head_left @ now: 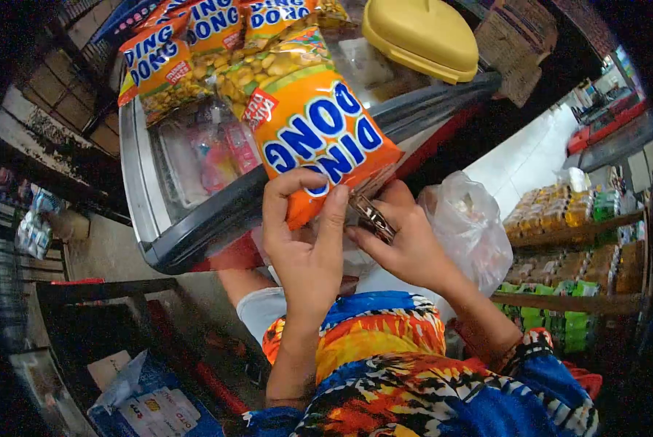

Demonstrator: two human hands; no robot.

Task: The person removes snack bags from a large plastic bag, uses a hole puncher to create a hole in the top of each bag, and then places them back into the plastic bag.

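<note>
An orange snack bag (319,124) printed "DING DONG" lies tilted over the edge of a glass-topped case, its bottom end toward me. My left hand (304,233) pinches that near end between thumb and fingers. Beside it, my right hand (403,237) is closed on a small dark, shiny object (371,218), held against the bag's edge; it looks like a stapler, though the fingers cover part of it. More orange snack bags (213,29) lie on the case beyond.
The glass-topped case (202,218) has a thick dark rim. A yellow lidded container (421,36) sits on it at the back. A clear plastic bag (468,233) hangs right of my hands. Shelves of bottles (559,211) stand at the right, a blue box (155,400) at lower left.
</note>
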